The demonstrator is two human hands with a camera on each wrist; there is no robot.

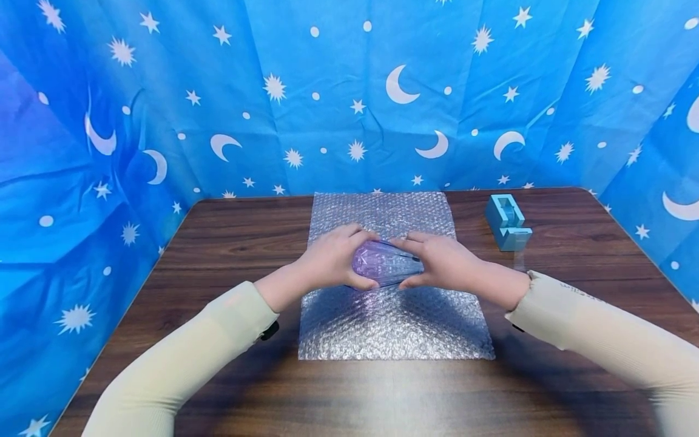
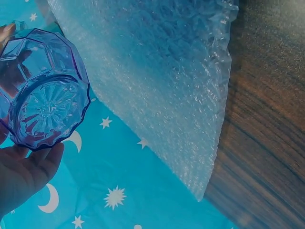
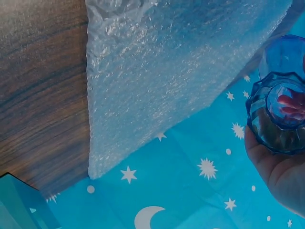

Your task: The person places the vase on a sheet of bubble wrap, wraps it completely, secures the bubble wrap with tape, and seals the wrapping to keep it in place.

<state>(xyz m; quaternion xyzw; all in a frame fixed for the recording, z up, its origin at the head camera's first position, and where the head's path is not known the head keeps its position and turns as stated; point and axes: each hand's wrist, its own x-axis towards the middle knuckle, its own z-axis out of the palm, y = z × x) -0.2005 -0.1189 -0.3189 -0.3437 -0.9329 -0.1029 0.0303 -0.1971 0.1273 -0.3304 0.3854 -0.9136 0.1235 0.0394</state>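
A faceted glass vase (image 1: 384, 265), tinted purple at one end and blue at the other, lies sideways between both hands over a sheet of bubble wrap (image 1: 382, 337). My left hand (image 1: 334, 258) grips its purple end, thumb toward me and fingers on the far side. The narrower blue end is held by my right hand (image 1: 454, 262). In the left wrist view the vase (image 2: 50, 107) shows a round base with a starburst pattern, fingers curled at its edge. From the right wrist, the vase (image 3: 264, 136) shows a dark blue, many-sided rim and hollow inside.
A light blue tape dispenser (image 1: 503, 226) stands on the brown wooden table (image 1: 229, 267), right of the bubble wrap. Blue cloth (image 1: 338, 67) with white stars and moons hangs behind the table and at both sides.
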